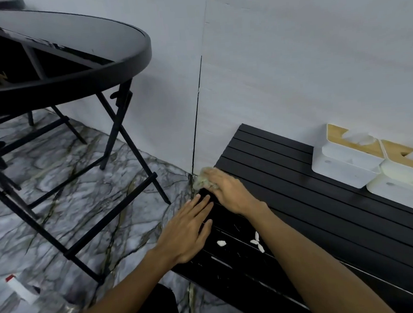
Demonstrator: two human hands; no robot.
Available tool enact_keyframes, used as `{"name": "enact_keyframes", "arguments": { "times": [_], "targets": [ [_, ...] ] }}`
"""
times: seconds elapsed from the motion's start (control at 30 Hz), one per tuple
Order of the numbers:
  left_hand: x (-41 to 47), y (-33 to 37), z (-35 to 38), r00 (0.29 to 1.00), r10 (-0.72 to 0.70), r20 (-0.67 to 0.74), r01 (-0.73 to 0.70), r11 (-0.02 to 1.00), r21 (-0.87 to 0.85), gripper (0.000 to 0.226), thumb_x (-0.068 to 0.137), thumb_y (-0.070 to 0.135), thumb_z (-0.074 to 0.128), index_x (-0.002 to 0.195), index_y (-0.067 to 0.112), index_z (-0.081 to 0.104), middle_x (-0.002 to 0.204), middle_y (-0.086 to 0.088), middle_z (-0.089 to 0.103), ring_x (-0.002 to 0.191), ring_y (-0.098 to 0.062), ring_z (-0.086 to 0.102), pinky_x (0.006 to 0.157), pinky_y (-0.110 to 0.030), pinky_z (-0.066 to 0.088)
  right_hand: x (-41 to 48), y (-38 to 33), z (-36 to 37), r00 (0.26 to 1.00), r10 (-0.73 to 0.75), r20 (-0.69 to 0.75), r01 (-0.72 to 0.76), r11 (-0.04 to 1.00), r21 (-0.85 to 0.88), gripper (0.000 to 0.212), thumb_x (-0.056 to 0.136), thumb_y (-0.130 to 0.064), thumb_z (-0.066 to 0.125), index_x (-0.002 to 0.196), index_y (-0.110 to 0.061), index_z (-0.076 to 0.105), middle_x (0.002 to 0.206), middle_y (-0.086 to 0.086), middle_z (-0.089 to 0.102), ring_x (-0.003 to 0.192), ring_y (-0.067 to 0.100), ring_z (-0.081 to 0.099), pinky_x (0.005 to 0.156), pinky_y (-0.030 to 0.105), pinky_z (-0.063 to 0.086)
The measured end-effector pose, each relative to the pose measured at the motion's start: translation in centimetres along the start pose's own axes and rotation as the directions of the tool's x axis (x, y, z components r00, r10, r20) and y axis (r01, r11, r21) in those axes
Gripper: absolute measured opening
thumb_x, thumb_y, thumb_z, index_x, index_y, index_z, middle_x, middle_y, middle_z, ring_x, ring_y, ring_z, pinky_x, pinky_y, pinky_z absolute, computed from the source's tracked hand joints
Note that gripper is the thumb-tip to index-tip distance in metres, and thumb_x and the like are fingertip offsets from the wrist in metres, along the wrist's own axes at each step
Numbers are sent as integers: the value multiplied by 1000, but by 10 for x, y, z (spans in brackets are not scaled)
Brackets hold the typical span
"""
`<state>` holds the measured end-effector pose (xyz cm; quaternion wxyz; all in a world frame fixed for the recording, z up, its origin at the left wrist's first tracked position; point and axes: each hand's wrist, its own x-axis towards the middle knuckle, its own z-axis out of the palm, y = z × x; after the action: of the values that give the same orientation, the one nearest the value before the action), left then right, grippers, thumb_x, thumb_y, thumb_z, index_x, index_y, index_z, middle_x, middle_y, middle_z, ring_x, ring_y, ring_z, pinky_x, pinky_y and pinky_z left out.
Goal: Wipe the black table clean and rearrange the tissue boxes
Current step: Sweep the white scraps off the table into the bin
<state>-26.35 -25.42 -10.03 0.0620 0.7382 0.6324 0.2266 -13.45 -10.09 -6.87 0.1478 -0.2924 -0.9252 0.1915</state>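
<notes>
At black table (326, 209) edge | right hand (227, 191) on cloth (200, 179), grip blurred | left hand (188, 231) flat, fingers straight

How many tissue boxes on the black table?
2. One white, wooden-lidded tissue box by the wall; a second box right of it, cropped by the frame. Others may be hidden.

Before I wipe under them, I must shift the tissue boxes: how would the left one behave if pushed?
The left tissue box looks low and wide, so it probably slides rather than tips. Its base may catch on the table's slat grooves. It appears to touch the second box, which would likely move too.
</notes>
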Motion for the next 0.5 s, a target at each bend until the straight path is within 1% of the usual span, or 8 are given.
{"name": "enact_keyframes", "arguments": {
  "times": [0.07,0.13,0.17,0.27,0.37,0.4,0.43,0.5],
  "targets": [
    [-1,2,-4,998,10,-69,-12,1000,-26,52,103,40,27,148,16,36,156,2,32,146,-10,18,119,-22,6,-14,-5,4,997,-67,38,65,997,43,44,106,-26,49,148,-15,48,156,-3,44,144,6,35,116,18,25],
    [-3,5,-8,989,38,-144,-48,996,-69,43,100,30,37,137,12,52,140,-2,54,133,-14,43,115,-19,21,-29,-10,5,992,-117,45,111,987,115,44,105,-25,51,148,-16,48,154,-4,47,143,1,36,118,19,27],
    [-4,6,-9,984,51,-168,-66,994,-85,38,98,25,41,130,12,58,132,-1,59,125,-14,49,110,-18,28,-35,-11,3,992,-123,36,115,979,171,42,105,-24,51,146,-14,51,151,-3,50,141,1,40,118,21,31],
    [-8,5,-9,976,46,-211,-69,992,-104,29,95,18,48,119,11,64,124,1,60,117,-14,55,100,-20,41,-47,-12,-10,998,-44,-54,59,944,326,30,105,-14,52,133,-12,64,133,-6,65,124,-4,57,106,22,45],
    [-8,4,-8,972,-8,-233,-23,992,-128,28,95,17,50,120,11,61,124,0,56,115,-13,53,94,-27,47,-45,-6,-22,964,126,-235,-42,942,333,24,106,-19,51,122,-20,68,116,-15,68,105,-17,59,93,17,48],
    [-8,5,-9,971,-31,-235,-1,991,-135,29,95,18,50,122,11,59,126,0,54,116,-13,51,95,-27,47,-42,-1,-23,945,170,-281,-77,946,315,23,106,-21,50,122,-23,67,116,-17,67,107,-17,57,94,17,46],
    [-8,6,-9,970,-55,-236,22,990,-143,31,95,19,51,125,12,57,128,1,51,118,-12,49,96,-26,46,-38,3,-23,934,208,-291,-124,951,284,23,106,-22,49,122,-24,66,121,-14,66,116,-10,56,99,18,44],
    [-8,5,-8,969,-94,-227,58,986,-159,35,95,21,51,130,13,52,134,1,46,123,-11,44,99,-25,44,-30,11,-15,935,294,-197,-265,951,160,33,106,-24,48,136,-14,58,144,4,54,138,18,46,111,31,36]
  ]
}}
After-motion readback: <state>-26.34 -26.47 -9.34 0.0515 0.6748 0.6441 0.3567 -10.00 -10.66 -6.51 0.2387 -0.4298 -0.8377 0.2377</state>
